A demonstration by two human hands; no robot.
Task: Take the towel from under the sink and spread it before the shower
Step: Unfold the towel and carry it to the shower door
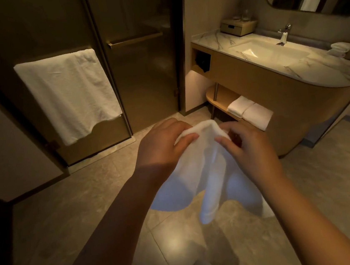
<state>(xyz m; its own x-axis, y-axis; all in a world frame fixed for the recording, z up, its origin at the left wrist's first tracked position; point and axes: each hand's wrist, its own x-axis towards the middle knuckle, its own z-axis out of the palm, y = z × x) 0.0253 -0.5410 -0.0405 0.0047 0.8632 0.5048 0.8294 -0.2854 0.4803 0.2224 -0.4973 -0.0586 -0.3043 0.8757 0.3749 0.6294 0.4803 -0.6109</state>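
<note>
A white towel (204, 172) hangs partly unfolded in front of me above the tiled floor. My left hand (162, 144) pinches its top edge on the left, and my right hand (247, 143) grips the top edge on the right. The glass shower door (141, 70) stands ahead, a step beyond my hands. The sink (269, 54) sits in a marble-topped vanity at the right. On the wooden shelf (216, 99) under it lie two folded white towels (250, 111).
A large white towel (67, 94) hangs on the rail of the left glass door. A tissue box and glasses (238, 26) stand on the counter's far end, a rolled cloth (339, 48) at its right. Bare tiled floor (89, 196) lies before the doors.
</note>
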